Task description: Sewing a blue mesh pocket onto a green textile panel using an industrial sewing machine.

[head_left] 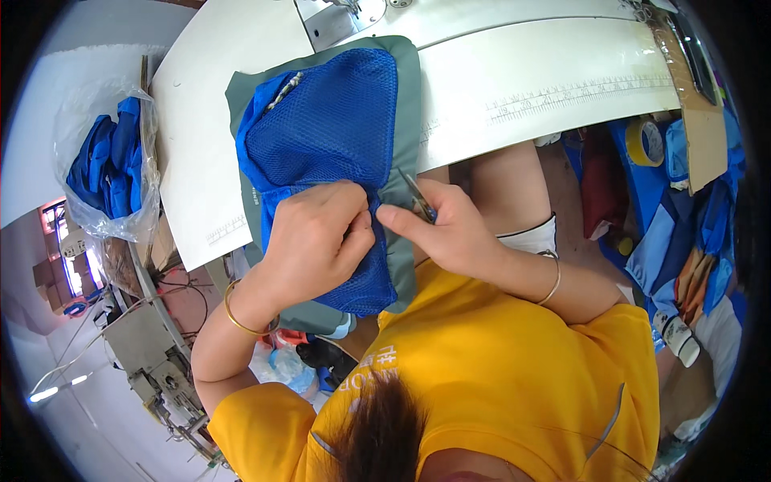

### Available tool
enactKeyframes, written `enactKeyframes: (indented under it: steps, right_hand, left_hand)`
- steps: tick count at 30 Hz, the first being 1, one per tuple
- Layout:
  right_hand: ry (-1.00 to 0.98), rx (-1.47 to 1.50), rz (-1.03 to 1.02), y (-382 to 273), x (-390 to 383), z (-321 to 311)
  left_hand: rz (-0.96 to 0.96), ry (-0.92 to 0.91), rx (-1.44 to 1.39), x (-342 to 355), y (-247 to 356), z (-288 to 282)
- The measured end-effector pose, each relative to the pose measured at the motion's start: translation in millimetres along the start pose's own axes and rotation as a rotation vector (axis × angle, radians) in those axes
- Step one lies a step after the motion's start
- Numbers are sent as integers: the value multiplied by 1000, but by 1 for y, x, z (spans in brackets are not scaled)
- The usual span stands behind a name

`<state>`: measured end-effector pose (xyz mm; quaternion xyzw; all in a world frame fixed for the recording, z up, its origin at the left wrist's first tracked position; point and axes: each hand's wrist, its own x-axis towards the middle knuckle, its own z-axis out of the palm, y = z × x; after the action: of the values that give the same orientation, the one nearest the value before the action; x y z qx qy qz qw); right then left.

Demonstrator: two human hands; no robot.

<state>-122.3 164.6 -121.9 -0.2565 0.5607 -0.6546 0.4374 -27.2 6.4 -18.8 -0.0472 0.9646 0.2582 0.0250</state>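
Blue mesh pc point(337, 112) sits on the grey-green fabric point(408, 96), upper part flat on the white table point(562, 56), lower part over the near edge twd the lap. L hand point(321, 233) is curled tight on the lower mesh, thumb & bent fingers apparently pinching a bit of it nr the R border; exact pinch pt is hidden by the knuckles. R hand point(450, 229) is closed round dark metal snips point(418, 196), blade up past the fingers, its thumb tip touching the mesh edge just beside the L fingers. Main risk, I'd say: the blade is v. close to both cloth & L hand, so a slip or twist of the R wrist could nick the mesh, the border or a finger. Fabric's bunched at the pinch, so a fold could get caught in a cut unseen; hard tugging could prob. pull the mesh out of shape. Overhang might also drag the pc off the table if the L grip loosens. Patterned strip point(284, 90) nr the top L of the mesh could snag too. Further out: machine's metal plate point(341, 22) at the top, clear bag point(146, 205) w/ blue cloth point(120, 165) off L, yellow tape roll point(644, 143) off R.
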Motion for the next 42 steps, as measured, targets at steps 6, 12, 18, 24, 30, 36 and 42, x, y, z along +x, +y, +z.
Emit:
enactKeyframes:
  steps: [6, 12, 18, 24, 30, 36, 42]
  right_hand:
    - [-40, -81, 63, -1, 2, -8]
    - [-8, 183, 35, 4, 2, 0]
    - [-2, -37, 10, 6, -3, -13]
    - [121, -181, -10, 2, -5, -16]
    - [81, 92, 86, -38, -42, -22]
    - [-195, 306, 507, -45, -34, -26]
    - [-196, 409, 597, -28, -23, -25]
  left_hand:
    - [143, 92, 245, -3, -1, 6]
    - [10, 124, 232, -1, 7, 19]
    - [45, 210, 256, 0, 6, 34]
    - [-77, 184, -28, 0, 1, 34]
    - [-35, 248, 8, 0, 3, 38]
    - [-14, 273, 41, -1, 2, 42]
    - [1, 279, 27, -2, 1, 42]
